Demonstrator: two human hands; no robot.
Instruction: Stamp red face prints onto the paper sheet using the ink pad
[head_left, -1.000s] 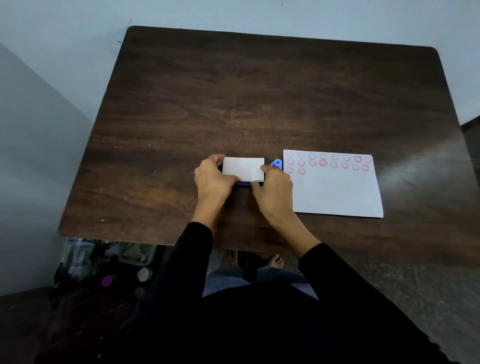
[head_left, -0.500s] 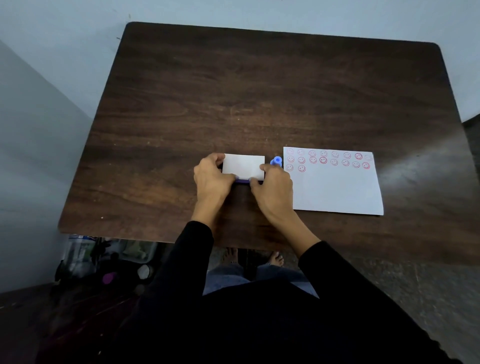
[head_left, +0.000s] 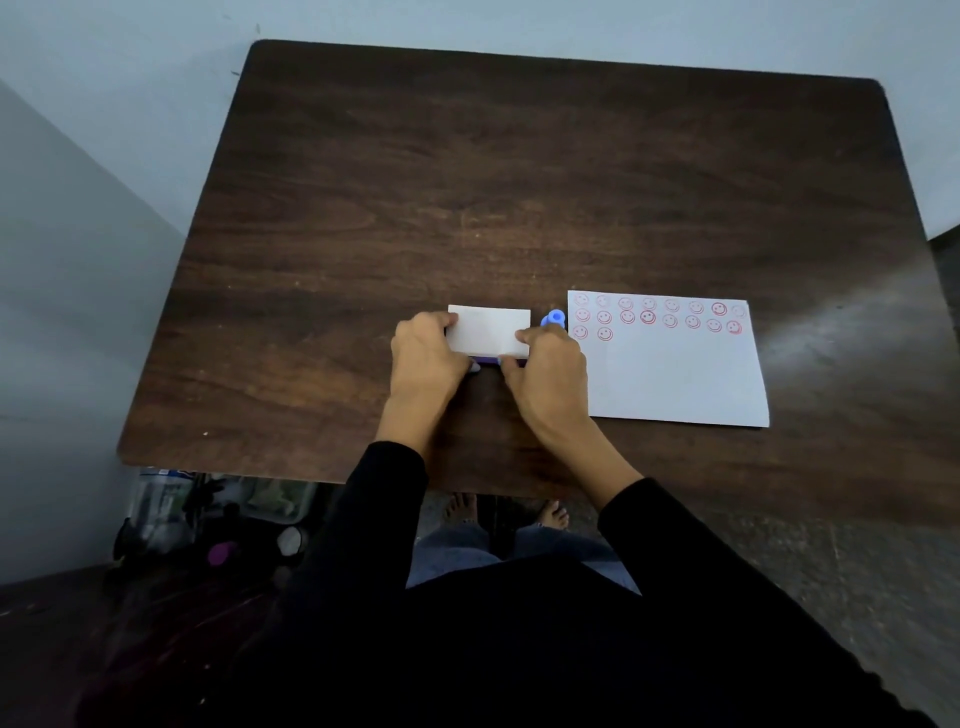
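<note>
The ink pad (head_left: 488, 332) is a small flat case with a white lid and a purple base, lying near the table's front middle. My left hand (head_left: 428, 358) grips its left end and my right hand (head_left: 545, 374) grips its right end, thumbs at the front edge. The lid looks down on the base. A small blue stamp (head_left: 554, 318) stands just right of the pad, behind my right fingers. The white paper sheet (head_left: 675, 374) lies to the right, with several red face prints in rows along its top edge.
The dark wooden table (head_left: 467, 182) stands against pale walls at the back and left. Bottles and other clutter (head_left: 208, 519) sit on the floor under the table's left front corner. My legs and feet show below the front edge.
None apart from a slight camera shift; both hands stay on the ink pad in the same grip.
</note>
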